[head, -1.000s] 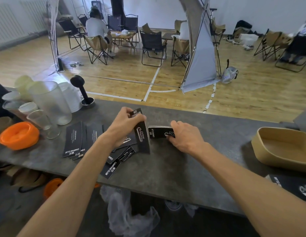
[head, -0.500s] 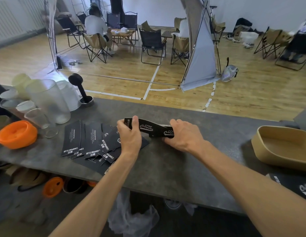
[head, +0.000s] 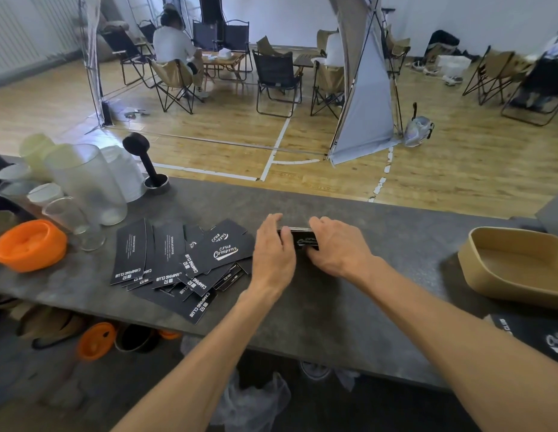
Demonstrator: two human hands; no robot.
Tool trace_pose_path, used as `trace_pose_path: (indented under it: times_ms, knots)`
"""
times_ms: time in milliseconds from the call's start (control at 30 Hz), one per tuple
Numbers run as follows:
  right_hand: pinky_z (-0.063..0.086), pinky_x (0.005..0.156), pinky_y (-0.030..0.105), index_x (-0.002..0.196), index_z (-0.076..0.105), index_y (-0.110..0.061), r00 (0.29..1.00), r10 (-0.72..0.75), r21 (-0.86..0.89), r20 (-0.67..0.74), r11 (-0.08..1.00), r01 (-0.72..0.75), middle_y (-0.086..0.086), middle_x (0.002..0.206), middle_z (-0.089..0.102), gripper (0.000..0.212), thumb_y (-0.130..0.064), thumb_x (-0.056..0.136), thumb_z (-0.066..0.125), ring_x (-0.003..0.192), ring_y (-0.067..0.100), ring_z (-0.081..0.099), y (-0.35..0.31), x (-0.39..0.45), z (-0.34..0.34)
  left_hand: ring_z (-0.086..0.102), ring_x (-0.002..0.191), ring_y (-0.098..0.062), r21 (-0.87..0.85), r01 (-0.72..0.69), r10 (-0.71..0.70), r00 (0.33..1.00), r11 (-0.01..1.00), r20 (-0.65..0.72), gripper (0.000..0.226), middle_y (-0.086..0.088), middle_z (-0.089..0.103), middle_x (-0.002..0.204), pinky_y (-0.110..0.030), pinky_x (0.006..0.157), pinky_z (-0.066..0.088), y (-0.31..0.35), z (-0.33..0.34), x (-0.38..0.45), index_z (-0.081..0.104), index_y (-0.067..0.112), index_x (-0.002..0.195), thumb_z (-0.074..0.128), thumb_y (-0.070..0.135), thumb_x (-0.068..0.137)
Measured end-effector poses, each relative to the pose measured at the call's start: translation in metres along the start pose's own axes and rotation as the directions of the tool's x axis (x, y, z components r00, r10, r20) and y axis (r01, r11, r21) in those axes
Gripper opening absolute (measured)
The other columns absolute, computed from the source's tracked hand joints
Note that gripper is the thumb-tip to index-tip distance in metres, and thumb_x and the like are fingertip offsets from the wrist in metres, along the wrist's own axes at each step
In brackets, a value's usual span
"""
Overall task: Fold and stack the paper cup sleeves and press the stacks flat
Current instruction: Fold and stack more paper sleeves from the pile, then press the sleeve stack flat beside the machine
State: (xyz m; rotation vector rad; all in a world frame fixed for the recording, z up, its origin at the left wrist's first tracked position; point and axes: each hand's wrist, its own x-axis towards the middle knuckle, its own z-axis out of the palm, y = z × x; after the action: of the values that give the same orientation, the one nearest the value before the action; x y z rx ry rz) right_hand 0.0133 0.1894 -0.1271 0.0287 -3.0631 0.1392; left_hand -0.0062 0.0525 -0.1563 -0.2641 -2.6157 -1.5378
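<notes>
— What is the writing on the sleeves (head: 178,260) saying?

— White on black: "CAMPING CLUB" is running along the edges, "DRINK&COFFEE" is showing small on two of them, and a script logo with "CLUB" above it is facing up on the top one. They are lying fanned out on the counter (head: 333,313), left of the hands.

— And the surroundings?

— The counter is dark grey and mottled. Frosted cups (head: 84,182) and an orange lid (head: 30,244) are sitting at its left end, a tan tray (head: 517,263) at its right. Beyond it, folding chairs (head: 276,79) are standing on a wood floor with white lines.

— The hands?

— The stack (head: 301,238) is lying between them on the counter. The left hand (head: 273,254) is resting flat, fingers straight, over its left end. The right hand (head: 340,244) is curling its fingers round the right end, gripping it.
</notes>
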Motion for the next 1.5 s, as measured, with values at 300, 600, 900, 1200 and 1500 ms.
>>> trace_pose_path:
  times_ms: [300,600,900,1200,1500]
  knots:
    - [0.041,0.066,0.034,0.109,0.046,-0.020,1.000,0.004,-0.037,-0.002,0.999,-0.004,0.001,0.105,0.058,0.023,-0.033,0.093,0.056,0.095,0.024,0.061,0.002,-0.003,-0.001,0.040,0.105,0.000,-0.050,-0.094,0.096,0.995,0.994,0.040,0.024,0.000,0.057,0.112,-0.028,0.098,0.035,-0.007,0.012,0.006,0.059,0.014,0.105,0.035,0.017,0.104]
    - [0.042,0.072,0.037,0.099,0.042,-0.022,0.997,0.048,0.029,0.064,0.998,-0.050,0.001,0.107,0.062,0.024,-0.039,0.095,0.058,0.097,0.026,0.061,0.030,-0.022,-0.034,0.038,0.134,-0.014,0.039,-0.241,0.234,0.963,0.970,0.134,0.027,0.000,0.027,0.155,-0.018,0.100,0.028,0.042,0.011,-0.014,0.061,0.017,0.120,0.039,0.020,0.103]
    - [0.043,0.058,0.021,0.090,0.057,-0.027,0.899,0.038,0.302,0.437,0.935,-0.187,-0.008,0.078,0.065,0.025,-0.036,0.081,0.078,0.067,0.005,0.062,0.150,-0.143,-0.158,0.057,0.105,-0.026,0.348,-0.765,0.601,0.642,0.541,0.476,0.082,-0.002,0.049,0.137,-0.041,0.090,0.047,0.151,0.058,-0.090,0.035,0.017,0.145,0.073,0.023,0.073]
    - [0.048,0.061,0.030,0.088,0.040,-0.029,0.945,0.166,0.302,0.281,0.920,-0.251,-0.007,0.089,0.058,0.049,-0.048,0.073,0.082,0.078,0.014,0.059,0.234,-0.235,-0.150,0.056,0.083,-0.015,0.220,-0.696,0.445,0.636,0.683,0.630,0.053,0.009,0.058,0.095,-0.027,0.068,0.034,0.204,0.132,-0.147,0.031,0.026,0.097,0.076,0.043,0.076]
    - [0.053,0.078,0.026,0.109,0.044,-0.034,0.943,0.034,0.041,0.332,0.998,-0.051,-0.015,0.116,0.051,0.043,-0.049,0.082,0.073,0.102,0.007,0.052,0.246,-0.265,-0.125,0.045,0.083,-0.010,0.313,-0.681,0.228,0.581,0.662,0.781,0.040,0.016,0.048,0.092,-0.022,0.057,0.030,0.201,0.151,-0.149,0.036,0.030,0.084,0.072,0.046,0.078]
